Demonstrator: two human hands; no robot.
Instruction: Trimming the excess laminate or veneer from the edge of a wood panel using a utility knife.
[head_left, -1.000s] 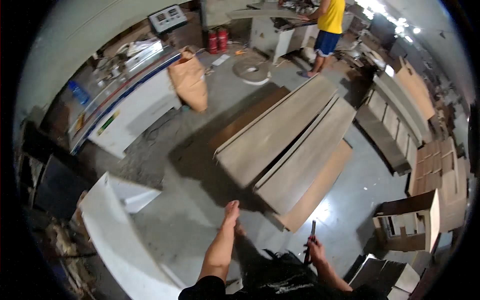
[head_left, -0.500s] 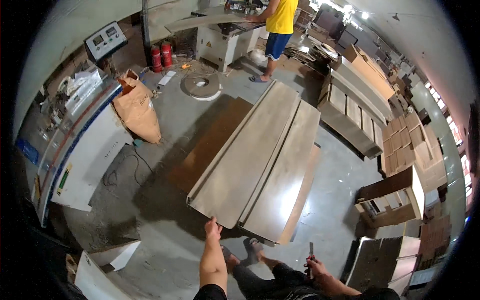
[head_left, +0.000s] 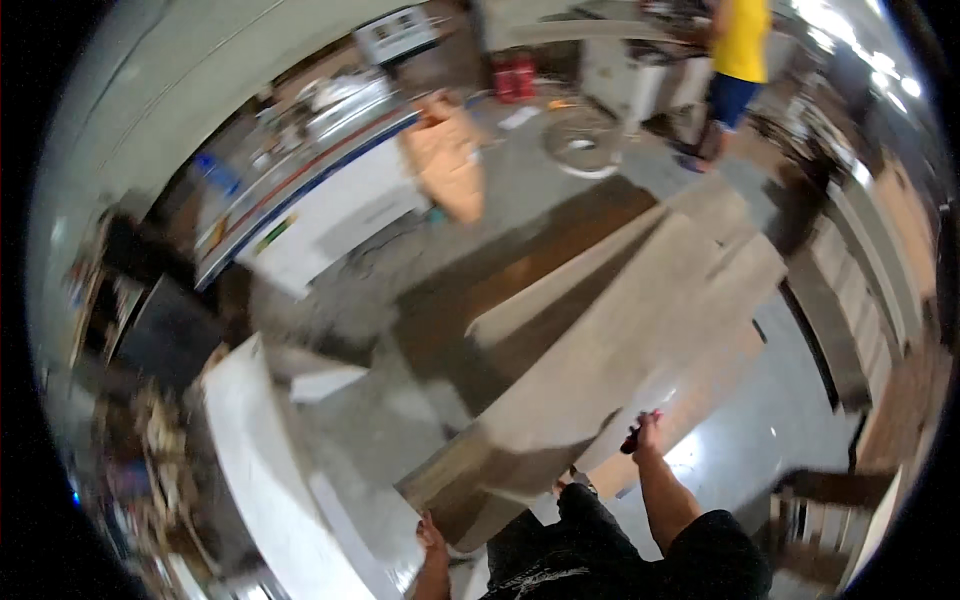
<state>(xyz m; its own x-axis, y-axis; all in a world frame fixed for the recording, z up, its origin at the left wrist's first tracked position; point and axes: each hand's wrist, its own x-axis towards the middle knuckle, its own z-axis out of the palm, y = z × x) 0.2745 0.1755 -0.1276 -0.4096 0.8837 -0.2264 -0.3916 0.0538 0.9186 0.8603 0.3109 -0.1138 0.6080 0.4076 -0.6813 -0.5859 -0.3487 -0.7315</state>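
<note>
A long pale wooden board (head_left: 600, 370) lies tilted across a stack of similar boards (head_left: 720, 270) on the grey floor, its near end just in front of my legs. My left hand (head_left: 432, 535) holds that near corner from below. Against the board's right edge, my right hand (head_left: 645, 432) is closed around a small dark tool (head_left: 632, 440) with a red tip. The picture is blurred by motion.
A person in a yellow shirt and blue shorts (head_left: 740, 60) stands at the back. A brown sack (head_left: 450, 160) leans by a long white machine (head_left: 310, 210). A white panel (head_left: 260, 450) lies at my left. Board stacks (head_left: 870, 270) line the right.
The view has swung and dropped closer to the boards. My left hand went from reaching at the board's end to holding its near corner. My right hand moved up to the board's edge.
</note>
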